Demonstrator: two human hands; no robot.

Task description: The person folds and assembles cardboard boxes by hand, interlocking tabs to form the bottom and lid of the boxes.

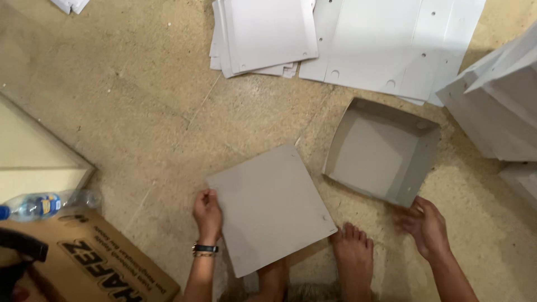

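Down on the tan floor [140, 112], the fingers of the left hand [207, 213] are curled over the left edge of a flat grey square panel [271, 208], pinching it near its lower left side. A dark wristband [205, 248] sits on that wrist. The panel lies tilted on the floor, one corner pointing toward the person, its lower right corner just beside a bare foot [352, 254].

The right hand [423, 225] is spread and loose, gripping nothing; its fingertips reach toward, and seem just to touch, the near corner of a shallow grey folded tray [382, 150], though motion blur makes the contact hard to judge. The tray stands open side up, just right of the panel and apart from it.

Beyond both, at the top, lie a stack of flat white sheets [263, 33] and a larger white cut sheet with holes [391, 45]. White folded boxes [498, 106] are piled at the right edge. At lower left sit a brown cardboard carton [100, 263] and a clear plastic bottle [47, 204] lying on its side, beside a pale framed board [33, 151].
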